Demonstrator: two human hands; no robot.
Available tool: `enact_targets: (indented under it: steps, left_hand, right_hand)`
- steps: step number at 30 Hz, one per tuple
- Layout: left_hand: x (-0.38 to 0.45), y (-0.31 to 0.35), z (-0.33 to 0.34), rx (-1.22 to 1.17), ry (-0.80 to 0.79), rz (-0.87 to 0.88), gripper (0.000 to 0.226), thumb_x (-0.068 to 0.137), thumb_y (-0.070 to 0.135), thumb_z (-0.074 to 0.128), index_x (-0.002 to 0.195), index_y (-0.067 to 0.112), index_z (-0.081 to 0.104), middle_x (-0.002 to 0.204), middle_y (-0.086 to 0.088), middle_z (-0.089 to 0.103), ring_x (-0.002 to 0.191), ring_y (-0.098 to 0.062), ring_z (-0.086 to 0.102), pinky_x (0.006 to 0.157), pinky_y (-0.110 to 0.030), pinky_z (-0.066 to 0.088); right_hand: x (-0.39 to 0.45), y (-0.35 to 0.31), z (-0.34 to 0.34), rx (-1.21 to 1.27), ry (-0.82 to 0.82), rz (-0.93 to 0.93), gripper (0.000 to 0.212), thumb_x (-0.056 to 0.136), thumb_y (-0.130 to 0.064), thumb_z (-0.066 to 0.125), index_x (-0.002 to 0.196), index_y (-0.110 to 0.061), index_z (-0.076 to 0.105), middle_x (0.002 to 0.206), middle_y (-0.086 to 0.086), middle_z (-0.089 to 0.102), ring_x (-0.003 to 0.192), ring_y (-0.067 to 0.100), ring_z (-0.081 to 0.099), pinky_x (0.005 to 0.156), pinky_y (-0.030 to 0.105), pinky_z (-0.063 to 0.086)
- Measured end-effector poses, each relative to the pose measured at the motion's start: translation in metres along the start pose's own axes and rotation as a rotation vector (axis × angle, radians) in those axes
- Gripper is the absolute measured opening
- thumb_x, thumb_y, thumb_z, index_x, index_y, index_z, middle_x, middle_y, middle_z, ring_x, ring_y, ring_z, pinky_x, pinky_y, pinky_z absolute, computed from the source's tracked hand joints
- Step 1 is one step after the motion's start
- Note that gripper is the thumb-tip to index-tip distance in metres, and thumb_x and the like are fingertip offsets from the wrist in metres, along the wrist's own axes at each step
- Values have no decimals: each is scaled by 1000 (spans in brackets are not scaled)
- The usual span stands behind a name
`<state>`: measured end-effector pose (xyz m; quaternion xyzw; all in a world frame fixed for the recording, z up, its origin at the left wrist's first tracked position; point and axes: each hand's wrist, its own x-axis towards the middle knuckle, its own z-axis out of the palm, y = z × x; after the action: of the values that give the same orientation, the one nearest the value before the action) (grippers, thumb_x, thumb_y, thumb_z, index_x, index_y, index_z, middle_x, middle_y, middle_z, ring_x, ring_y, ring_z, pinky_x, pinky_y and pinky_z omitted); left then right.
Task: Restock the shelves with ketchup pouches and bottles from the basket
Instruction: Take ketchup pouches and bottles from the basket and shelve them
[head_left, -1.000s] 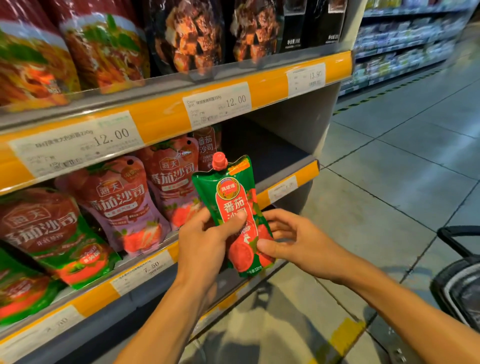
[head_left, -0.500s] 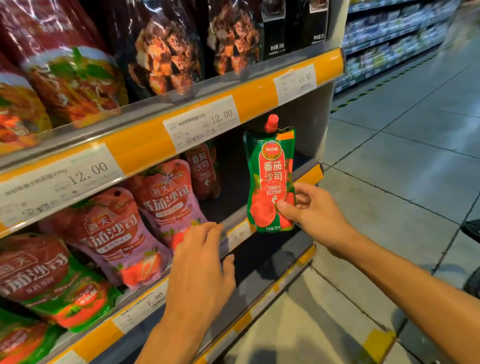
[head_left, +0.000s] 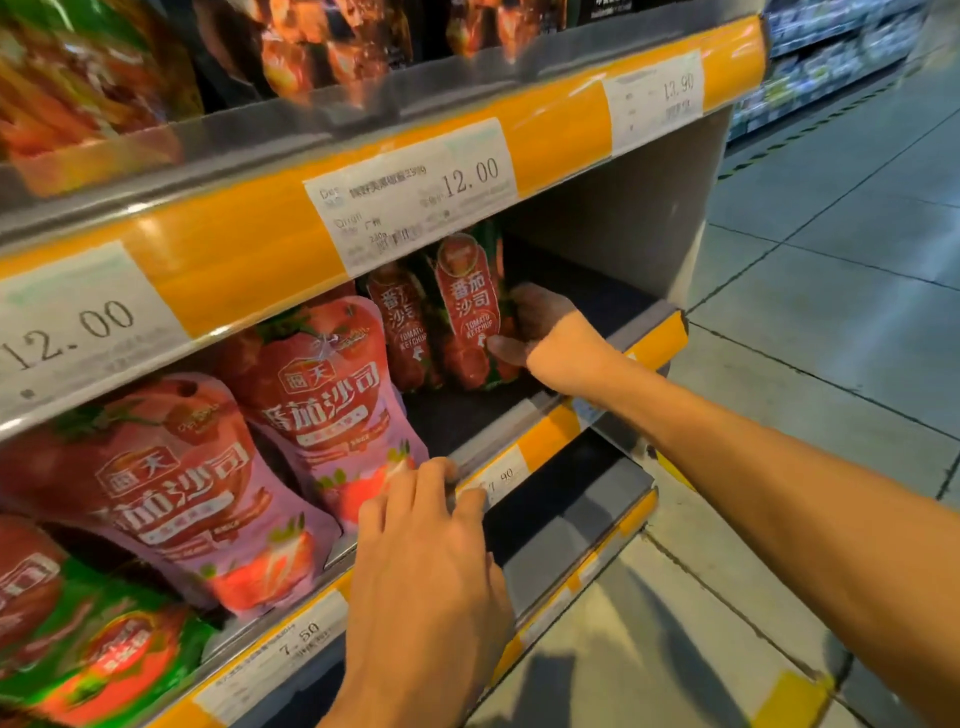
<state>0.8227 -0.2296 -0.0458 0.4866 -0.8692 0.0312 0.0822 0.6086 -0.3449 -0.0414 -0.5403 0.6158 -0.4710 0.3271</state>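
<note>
Store aisle, grey tile floor, orange-edged shelving. I work the middle shelf, under the upper shelf with its 12.00 tag.

My right hand is deep in the shelf, thumb on the front and fingers wrapped behind the green ketchup pouch, gripping it upright. The pouch stands at the back, just beside another like it on its left, bottom apparently on the shelf board. I hold it low on the side, probably so it stays standing and lines up with its neighbour.

My left hand holds nothing, fingers loosely bent, tips resting on the shelf's front lip next to the pink pouch, likely to steady me.

Room: bare dark shelf to the right of the held pouch, up to the grey end panel. Upper shelf edge hangs low over the pouch top, so withdrawal should go straight out over the front lip. Basket not in view.
</note>
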Motion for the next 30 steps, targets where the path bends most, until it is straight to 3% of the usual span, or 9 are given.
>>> enact_targets:
  steps: [6, 10, 15, 21, 26, 30]
  left_hand:
    - [-1, -1, 5, 5, 10, 16, 44, 53, 29, 81, 96, 19, 76, 110, -5, 61, 97, -29, 59, 73, -42, 47]
    - [-1, 2, 2, 10, -13, 15, 47, 52, 31, 78, 98, 18, 74, 109, -7, 62, 96, -32, 60, 73, -45, 51]
    - [0, 5, -2, -10, -58, -10, 62, 57, 33, 81, 116, 18, 69, 115, -4, 62, 104, -28, 58, 83, -43, 49]
    - [1, 6, -2, -38, -23, -2, 72, 49, 28, 85, 117, 13, 68, 103, -5, 64, 91, -27, 62, 73, -43, 52]
    - [0, 7, -2, -29, -6, -15, 74, 58, 29, 80, 127, 10, 63, 109, -4, 62, 99, -28, 60, 80, -43, 52]
    - [0, 12, -3, -77, 3, -72, 72, 81, 43, 60, 146, 25, 34, 132, 6, 41, 121, -18, 37, 102, -35, 34]
  right_hand:
    - [17, -6, 4, -199, -70, -13, 62, 92, -14, 71, 146, -5, 42, 142, 15, 56, 132, 27, 53, 111, 43, 44]
    - [27, -11, 9, -304, -63, -51, 57, 94, -22, 68, 146, -13, 45, 142, 8, 57, 132, 24, 53, 107, 31, 43]
    - [41, -13, 16, -310, -88, -57, 58, 95, -24, 67, 148, -17, 44, 143, 5, 57, 133, 23, 52, 111, 36, 42]
    - [54, -13, 22, -285, -126, -58, 61, 96, -25, 66, 151, -19, 40, 144, 3, 55, 135, 21, 50, 111, 36, 41]
    - [52, -11, 22, -263, -74, -41, 66, 93, -28, 70, 151, -16, 39, 145, 5, 54, 134, 23, 50, 108, 32, 41]
    - [34, -12, 11, -285, 50, -20, 63, 89, -31, 75, 143, -16, 47, 133, 6, 62, 122, 24, 59, 92, 26, 44]
